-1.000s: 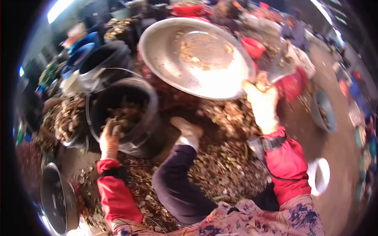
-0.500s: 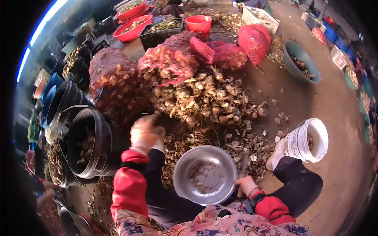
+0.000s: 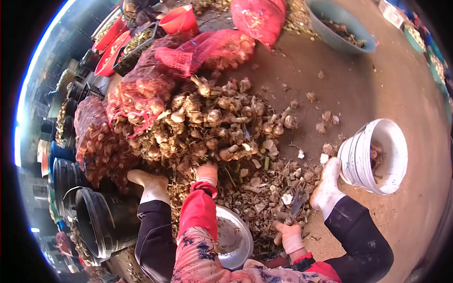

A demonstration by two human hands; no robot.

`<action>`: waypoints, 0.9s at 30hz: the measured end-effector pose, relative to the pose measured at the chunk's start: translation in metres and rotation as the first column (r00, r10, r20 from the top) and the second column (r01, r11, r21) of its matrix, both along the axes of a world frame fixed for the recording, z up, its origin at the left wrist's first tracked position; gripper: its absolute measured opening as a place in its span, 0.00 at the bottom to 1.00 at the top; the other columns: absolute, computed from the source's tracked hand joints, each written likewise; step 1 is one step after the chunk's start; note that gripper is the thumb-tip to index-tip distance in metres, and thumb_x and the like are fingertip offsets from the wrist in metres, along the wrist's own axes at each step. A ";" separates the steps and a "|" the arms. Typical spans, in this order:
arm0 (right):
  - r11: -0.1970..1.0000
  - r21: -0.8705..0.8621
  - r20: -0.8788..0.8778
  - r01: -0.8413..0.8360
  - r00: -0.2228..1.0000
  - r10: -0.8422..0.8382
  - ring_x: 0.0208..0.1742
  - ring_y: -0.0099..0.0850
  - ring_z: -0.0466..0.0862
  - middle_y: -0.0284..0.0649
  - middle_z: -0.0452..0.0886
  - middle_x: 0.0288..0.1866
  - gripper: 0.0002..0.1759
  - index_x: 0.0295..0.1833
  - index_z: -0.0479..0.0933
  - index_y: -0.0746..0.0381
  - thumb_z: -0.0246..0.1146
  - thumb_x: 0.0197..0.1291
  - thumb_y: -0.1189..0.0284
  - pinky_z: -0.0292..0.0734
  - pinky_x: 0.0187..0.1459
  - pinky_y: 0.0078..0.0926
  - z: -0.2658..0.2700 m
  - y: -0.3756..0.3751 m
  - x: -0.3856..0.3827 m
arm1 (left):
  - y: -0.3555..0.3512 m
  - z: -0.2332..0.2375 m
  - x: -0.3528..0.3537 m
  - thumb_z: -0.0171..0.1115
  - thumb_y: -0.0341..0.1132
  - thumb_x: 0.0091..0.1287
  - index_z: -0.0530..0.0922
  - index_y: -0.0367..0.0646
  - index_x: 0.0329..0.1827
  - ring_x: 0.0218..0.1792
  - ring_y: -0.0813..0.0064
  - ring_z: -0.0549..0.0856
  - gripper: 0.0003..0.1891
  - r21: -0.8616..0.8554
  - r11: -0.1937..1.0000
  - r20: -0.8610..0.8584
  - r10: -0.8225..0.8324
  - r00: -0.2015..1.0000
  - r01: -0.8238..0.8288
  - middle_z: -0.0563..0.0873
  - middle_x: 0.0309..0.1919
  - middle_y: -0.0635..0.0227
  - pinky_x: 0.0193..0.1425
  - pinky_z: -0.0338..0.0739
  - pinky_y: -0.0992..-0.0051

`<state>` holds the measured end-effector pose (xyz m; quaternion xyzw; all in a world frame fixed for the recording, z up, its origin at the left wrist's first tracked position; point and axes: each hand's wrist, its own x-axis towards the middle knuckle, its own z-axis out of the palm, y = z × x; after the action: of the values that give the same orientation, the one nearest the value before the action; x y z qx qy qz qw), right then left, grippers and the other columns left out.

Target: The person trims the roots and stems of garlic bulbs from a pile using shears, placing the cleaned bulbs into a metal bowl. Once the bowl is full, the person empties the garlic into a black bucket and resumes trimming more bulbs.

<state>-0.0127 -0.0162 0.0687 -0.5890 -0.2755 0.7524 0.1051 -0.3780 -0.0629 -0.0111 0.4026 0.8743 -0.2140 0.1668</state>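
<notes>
My left hand (image 3: 206, 173), in a pale orange glove, reaches into the near edge of a heap of garlic bulbs (image 3: 212, 115) with dry stalks and roots. Its fingers are hidden among the bulbs. My right hand (image 3: 289, 237), gloved too, is wrapped round the handle of what look like shears (image 3: 298, 203), their dark blades pointing away from me over the trimmings. Between my legs a metal basin (image 3: 245, 240) is partly covered by my left sleeve; brown bits lie in it. Loose skins and cut stalks (image 3: 257, 188) cover the floor between the hands.
A white bucket (image 3: 347, 160) stands tilted by my right foot, with some garlic inside. Black buckets (image 3: 96, 221) are at the left. Red net sacks (image 3: 141, 89) of garlic lie behind the heap; a grey-green tub (image 3: 325, 40) stands farther back.
My left hand has moved from beside the black bucket rightward to the garlic heap. The view has turned and shifted. My right hand keeps its grip on the shears, now out beyond the basin.
</notes>
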 end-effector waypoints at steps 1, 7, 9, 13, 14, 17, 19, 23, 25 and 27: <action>0.999 -0.037 -0.008 0.004 1.000 -0.004 0.28 0.23 0.79 0.34 0.83 0.38 0.21 0.52 0.80 0.62 0.72 0.49 0.81 0.74 0.25 0.22 0.002 0.000 0.001 | 0.007 0.016 0.002 0.63 0.30 0.56 0.79 0.49 0.53 0.50 0.58 0.84 0.20 -0.018 0.999 0.033 0.029 0.999 -0.028 0.82 0.50 0.58 0.48 0.82 0.61; 0.995 -0.003 -0.075 0.101 0.992 -0.101 0.28 0.24 0.80 0.33 0.83 0.39 0.22 0.54 0.79 0.63 0.71 0.51 0.80 0.76 0.25 0.23 0.021 0.008 -0.010 | 0.017 0.068 0.112 0.76 0.28 0.51 0.78 0.36 0.58 0.47 0.76 0.83 0.29 0.154 0.750 0.943 0.084 0.323 -0.643 0.85 0.47 0.66 0.57 0.77 0.75; 0.938 0.259 -0.117 0.231 0.971 -0.207 0.20 0.24 0.78 0.35 0.82 0.40 0.22 0.55 0.78 0.64 0.70 0.52 0.79 0.73 0.18 0.23 0.000 0.005 -0.014 | 0.018 0.055 0.152 0.72 0.31 0.53 0.75 0.38 0.62 0.49 0.72 0.84 0.30 0.129 0.713 0.971 0.052 0.235 -0.689 0.86 0.48 0.63 0.56 0.77 0.73; 0.903 0.233 -0.134 0.361 0.931 -0.338 0.15 0.25 0.75 0.37 0.82 0.41 0.22 0.55 0.76 0.64 0.69 0.54 0.79 0.68 0.13 0.22 0.038 0.021 -0.002 | 0.023 0.049 0.200 0.67 0.39 0.54 0.73 0.52 0.66 0.51 0.50 0.82 0.32 0.245 0.956 0.779 -0.096 0.620 -0.159 0.83 0.48 0.49 0.55 0.77 0.60; 0.886 0.192 -0.149 0.422 0.905 -0.398 0.15 0.25 0.75 0.38 0.81 0.40 0.21 0.55 0.76 0.64 0.69 0.54 0.79 0.68 0.13 0.22 0.051 0.025 0.004 | 0.021 0.045 0.208 0.67 0.39 0.54 0.73 0.52 0.65 0.49 0.50 0.83 0.32 0.346 0.931 0.673 -0.158 0.722 -0.119 0.84 0.46 0.50 0.53 0.77 0.59; 0.786 0.281 -0.282 0.551 0.830 -0.481 0.17 0.24 0.76 0.39 0.78 0.29 0.16 0.54 0.75 0.67 0.65 0.60 0.78 0.70 0.15 0.20 0.113 0.049 0.021 | 0.031 0.065 0.225 0.68 0.37 0.56 0.84 0.45 0.47 0.37 0.54 0.84 0.15 0.712 0.646 0.515 -0.217 0.829 -0.274 0.84 0.34 0.58 0.42 0.78 0.60; 0.713 0.394 -0.368 0.580 0.810 -0.456 0.19 0.25 0.77 0.39 0.78 0.27 0.15 0.53 0.76 0.67 0.65 0.61 0.77 0.71 0.16 0.20 0.151 0.065 0.040 | 0.043 0.085 0.226 0.71 0.36 0.54 0.85 0.43 0.32 0.37 0.56 0.84 0.08 0.708 0.632 0.559 -0.229 0.797 -0.316 0.85 0.34 0.59 0.42 0.78 0.63; 0.677 0.469 -0.498 0.567 0.803 -0.328 0.23 0.24 0.77 0.40 0.78 0.26 0.17 0.52 0.75 0.70 0.68 0.58 0.76 0.73 0.20 0.21 0.180 0.082 0.070 | 0.077 0.077 0.254 0.71 0.46 0.53 0.84 0.44 0.32 0.40 0.54 0.83 0.14 0.706 0.708 0.458 -0.458 0.761 0.001 0.84 0.35 0.59 0.44 0.77 0.58; 0.725 0.444 -0.566 0.527 0.792 -0.229 0.24 0.25 0.79 0.42 0.79 0.27 0.19 0.53 0.75 0.69 0.69 0.58 0.75 0.75 0.20 0.21 0.174 0.088 0.074 | 0.095 0.078 0.283 0.69 0.46 0.54 0.80 0.49 0.50 0.45 0.55 0.83 0.21 0.436 0.855 0.517 -0.493 0.700 0.281 0.83 0.43 0.56 0.48 0.78 0.59; 0.708 0.435 -0.550 0.557 0.787 -0.280 0.25 0.27 0.81 0.42 0.80 0.28 0.18 0.52 0.76 0.69 0.69 0.57 0.77 0.78 0.22 0.22 0.168 0.086 0.069 | 0.100 0.079 0.311 0.67 0.43 0.57 0.79 0.52 0.54 0.47 0.57 0.83 0.21 0.248 0.792 0.570 -0.585 0.576 0.558 0.82 0.46 0.57 0.50 0.77 0.61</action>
<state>0.0565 0.0696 0.2363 -0.3882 -0.3127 0.7003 0.5110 -0.0669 0.0372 0.0677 0.7127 0.5958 -0.0934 0.3582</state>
